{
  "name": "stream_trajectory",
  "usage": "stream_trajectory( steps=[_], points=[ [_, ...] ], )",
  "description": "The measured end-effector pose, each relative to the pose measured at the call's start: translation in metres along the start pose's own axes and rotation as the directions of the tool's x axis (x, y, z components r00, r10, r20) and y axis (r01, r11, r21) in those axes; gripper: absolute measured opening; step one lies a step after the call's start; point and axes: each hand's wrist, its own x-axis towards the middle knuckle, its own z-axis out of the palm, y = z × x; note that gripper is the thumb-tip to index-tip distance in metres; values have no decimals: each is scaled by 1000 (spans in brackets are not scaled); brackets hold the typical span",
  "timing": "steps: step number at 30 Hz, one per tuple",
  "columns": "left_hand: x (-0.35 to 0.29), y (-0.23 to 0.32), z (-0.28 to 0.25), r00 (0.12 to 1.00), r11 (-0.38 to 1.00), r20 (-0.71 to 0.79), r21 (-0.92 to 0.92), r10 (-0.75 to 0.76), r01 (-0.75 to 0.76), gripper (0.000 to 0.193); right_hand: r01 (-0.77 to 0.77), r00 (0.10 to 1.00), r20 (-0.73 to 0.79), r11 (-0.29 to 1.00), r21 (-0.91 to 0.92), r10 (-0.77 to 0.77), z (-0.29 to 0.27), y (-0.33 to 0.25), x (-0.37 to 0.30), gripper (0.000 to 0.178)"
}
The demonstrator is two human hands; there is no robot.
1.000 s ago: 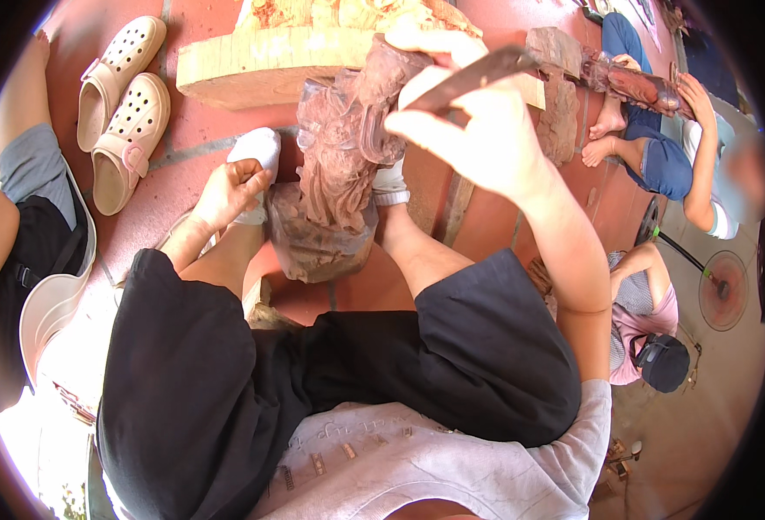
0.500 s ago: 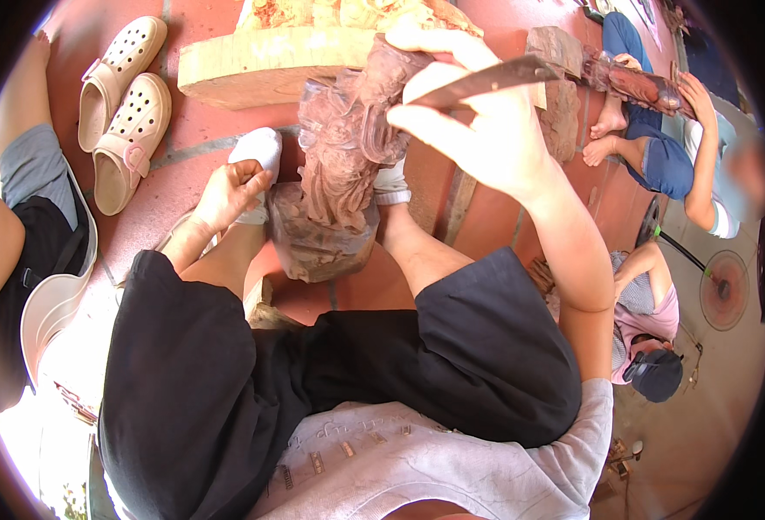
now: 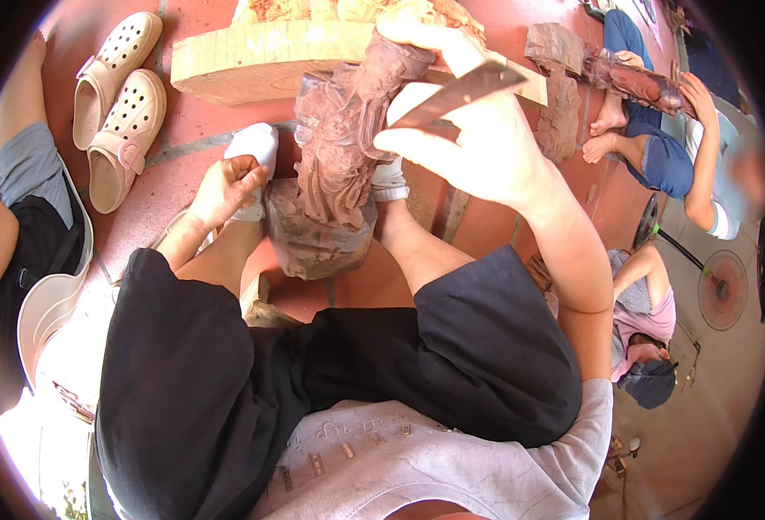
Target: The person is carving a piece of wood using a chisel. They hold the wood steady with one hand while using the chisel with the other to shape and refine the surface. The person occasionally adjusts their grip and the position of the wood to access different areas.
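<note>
A reddish-brown wood carving (image 3: 335, 143) with a rough block base (image 3: 317, 238) stands between my feet. My right hand (image 3: 491, 147) is at the upper right of the carving. It grips a thin flat metal blade (image 3: 469, 94) between thumb and fingers, one end pointing at the carving and the other out to the upper right. The outstretched forefinger reaches the carving's top. My left hand (image 3: 225, 191) rests beside my left foot, left of the carving, fingers curled together; whether anything is inside them is hidden.
Behind the carving lies a thick pale wooden slab (image 3: 261, 65) with carved wood on it. Beige clogs (image 3: 127, 126) stand at the left on the red tile floor. Another person sits at the left. At the right, a person holds a dark carving (image 3: 638, 85); a fan (image 3: 722, 290) stands nearby.
The blade in my right hand has shifted a little left and tilts more steeply. My left hand and the carving stay nearly where they were.
</note>
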Motion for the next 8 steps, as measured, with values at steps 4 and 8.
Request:
stream_trajectory(
  steps=[4,8],
  points=[
    [1,2,2,1000,999,-8,31,-8,9,37,82,992,-86,992,-93,-90,4,3,3,14],
    [-2,3,2,1000,1000,-6,15,-5,5,39,44,988,149,999,-12,-42,-6,-6,1,14]
  ],
)
